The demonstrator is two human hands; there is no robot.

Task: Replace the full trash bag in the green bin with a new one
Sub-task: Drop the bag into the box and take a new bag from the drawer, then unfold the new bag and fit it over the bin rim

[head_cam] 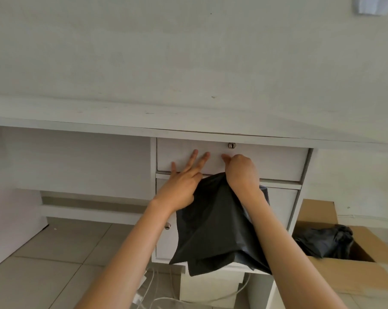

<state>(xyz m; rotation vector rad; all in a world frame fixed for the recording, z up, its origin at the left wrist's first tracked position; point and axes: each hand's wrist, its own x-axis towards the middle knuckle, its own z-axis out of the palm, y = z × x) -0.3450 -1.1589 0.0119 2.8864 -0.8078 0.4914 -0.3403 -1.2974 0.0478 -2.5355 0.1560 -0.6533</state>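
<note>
— Where was the new trash bag (213, 221), and which way did it run?

— It hung in front of the white desk's (144, 121) drawer stack, between the two forearms. Its long axis ran roughly up and down: the gathered top edge pointed up at the top drawer (266, 161), and the loose lower edge drooped toward the floor, ending in uneven folded corners.

— What did it look like?

— Thin, matte, dark grey-black plastic, flat and creased, folded over on itself near the bottom rather than opened out.

— And the hands?

— The right hand (241, 172) had its fingers curled round the bag's top edge, bunching the film under the knuckles. The left hand (184, 181) lay with its fingers straight and spread against the top drawer front, its heel touching the bag's left edge; I could not tell whether the thumb pinched the plastic.

— What lay around it?

— The drawer front was smooth white laminate with a small round metal lock (231, 145) near its top. Beside the desk on the right stood an open brown cardboard box (366, 270) of plain corrugated board, with a crumpled, tied-looking black bag (326, 241) inside. Beneath the drawers, white cables (166, 299) looped over pale square floor tiles (54, 253). Behind everything was a plain, slightly scuffed off-white wall (188, 52).
</note>
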